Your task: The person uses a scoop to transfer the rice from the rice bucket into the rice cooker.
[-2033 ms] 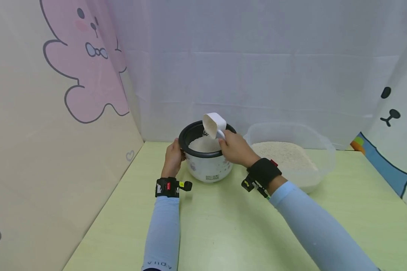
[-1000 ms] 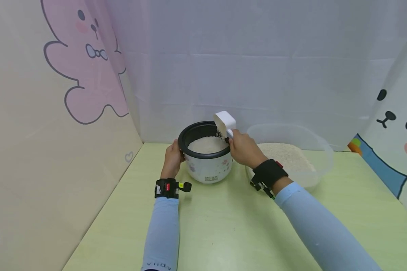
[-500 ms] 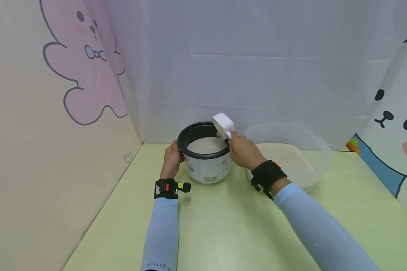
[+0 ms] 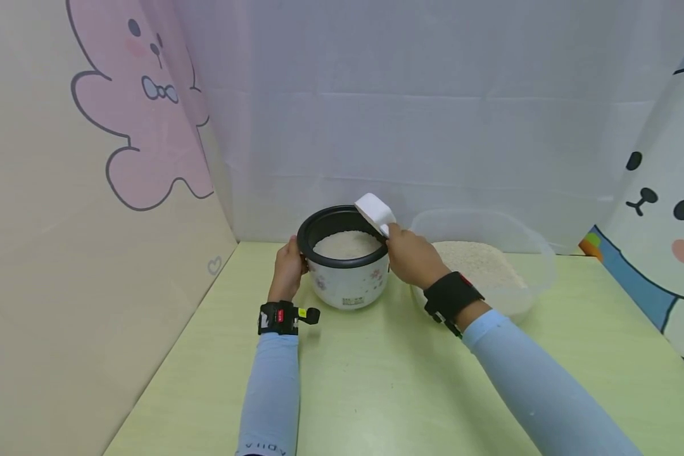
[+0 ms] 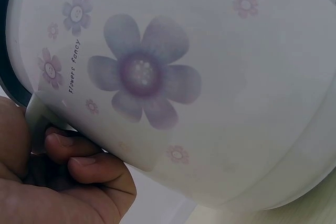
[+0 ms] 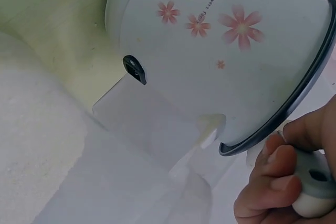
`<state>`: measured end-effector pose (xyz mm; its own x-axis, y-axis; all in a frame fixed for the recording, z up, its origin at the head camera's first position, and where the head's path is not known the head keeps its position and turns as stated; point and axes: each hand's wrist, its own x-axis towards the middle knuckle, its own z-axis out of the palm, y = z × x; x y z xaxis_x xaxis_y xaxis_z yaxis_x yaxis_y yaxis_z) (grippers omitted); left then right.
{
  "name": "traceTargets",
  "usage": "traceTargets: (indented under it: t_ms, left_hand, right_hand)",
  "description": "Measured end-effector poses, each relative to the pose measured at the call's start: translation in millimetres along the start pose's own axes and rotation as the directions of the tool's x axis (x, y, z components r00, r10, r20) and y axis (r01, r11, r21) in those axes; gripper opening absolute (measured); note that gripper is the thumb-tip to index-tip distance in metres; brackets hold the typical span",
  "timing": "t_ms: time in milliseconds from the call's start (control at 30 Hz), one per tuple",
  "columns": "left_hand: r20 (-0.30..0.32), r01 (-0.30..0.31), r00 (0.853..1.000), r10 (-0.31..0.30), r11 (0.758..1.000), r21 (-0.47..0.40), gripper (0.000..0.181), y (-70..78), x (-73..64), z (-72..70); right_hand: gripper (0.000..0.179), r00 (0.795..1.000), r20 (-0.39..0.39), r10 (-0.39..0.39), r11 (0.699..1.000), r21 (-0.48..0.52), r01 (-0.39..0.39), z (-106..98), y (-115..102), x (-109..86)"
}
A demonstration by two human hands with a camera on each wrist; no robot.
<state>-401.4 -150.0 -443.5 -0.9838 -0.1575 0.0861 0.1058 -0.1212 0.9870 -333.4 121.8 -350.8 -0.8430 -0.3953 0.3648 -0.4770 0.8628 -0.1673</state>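
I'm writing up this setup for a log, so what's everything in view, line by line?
rice cooker: 1, white with flowers, black rim, on the table
rice: 2 lots, off-white, in cooker and tub
scoop: 1, white, tilted over the cooker's right side
tub: 1, clear, right of the cooker
table: 1, pale yellow-green, beneath
curtain: 1, pale lilac, behind
pink figure: 1, left
white figure: 1, right
heart: 1, grey outline, left
straps: 2, black, wrists
sleeves: 2, light blue, forearms
left hand: 1, gripping the cooker's side
right hand: 1, holding the scoop
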Motion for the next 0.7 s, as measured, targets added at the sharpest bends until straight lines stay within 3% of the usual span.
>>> traceTargets:
  t_ms: [200,367,533,700]
  left_hand:
    - [0.001,0.014,1.0,-0.014,1.0,0.005,0.045,0.3,-0.3,-0.7]
    - [0.003,0.03,1.0,-0.03,0.999,0.013,0.044,1.0,-0.4,0.0]
    - [0.003,0.033,0.999,-0.033,0.999,0.007,0.044,0.5,0.5,-0.4]
    - [0.004,0.024,1.0,-0.024,1.0,0.006,0.045,-0.3,1.3,-1.3]
  right_hand:
    - [0.028,0.993,-0.055,-0.108,0.987,-0.127,0.101,5.7,4.0,-3.8]
    - [0.033,0.99,-0.061,-0.124,0.977,-0.18,0.112,5.1,7.7,-6.6]
    - [0.037,0.993,-0.073,-0.097,0.982,-0.168,0.084,-1.0,15.5,-9.1]
    - [0.04,0.994,-0.107,-0.022,0.99,-0.142,0.007,-7.3,36.2,-15.1]
